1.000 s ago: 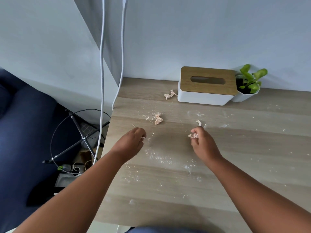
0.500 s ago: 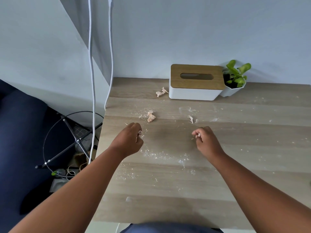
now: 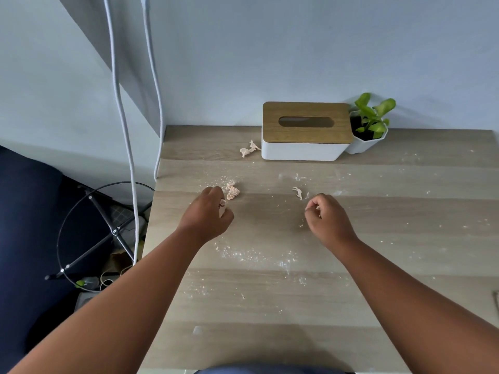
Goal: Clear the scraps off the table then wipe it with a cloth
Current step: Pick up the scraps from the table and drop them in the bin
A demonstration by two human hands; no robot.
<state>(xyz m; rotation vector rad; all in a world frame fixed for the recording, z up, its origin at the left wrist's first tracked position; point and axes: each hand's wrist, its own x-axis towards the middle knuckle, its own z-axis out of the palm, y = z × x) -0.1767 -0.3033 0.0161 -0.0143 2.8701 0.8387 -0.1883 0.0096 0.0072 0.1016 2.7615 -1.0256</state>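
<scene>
The wooden table [image 3: 405, 265] is dusted with white crumbs [image 3: 253, 255]. My left hand [image 3: 208, 214] hovers over it with fingers curled round small pale scraps, just left of a pinkish crumpled scrap [image 3: 232, 190]. My right hand [image 3: 328, 218] is curled too, pinching a small scrap that barely shows between its fingers. A thin pale scrap [image 3: 297, 192] lies just beyond it. Another crumpled scrap [image 3: 249, 149] lies at the back, left of the tissue box. No cloth is in view.
A white tissue box with a wooden lid [image 3: 305, 130] and a small potted plant [image 3: 371, 125] stand against the back wall. Two white cables [image 3: 127, 157] hang by the table's left edge. Below on the floor are a black wire stand [image 3: 94, 225] and clutter.
Both hands have slid a little farther from me across the table. My left hand is now right beside the pinkish scrap. The scrap in my right hand is now mostly hidden.
</scene>
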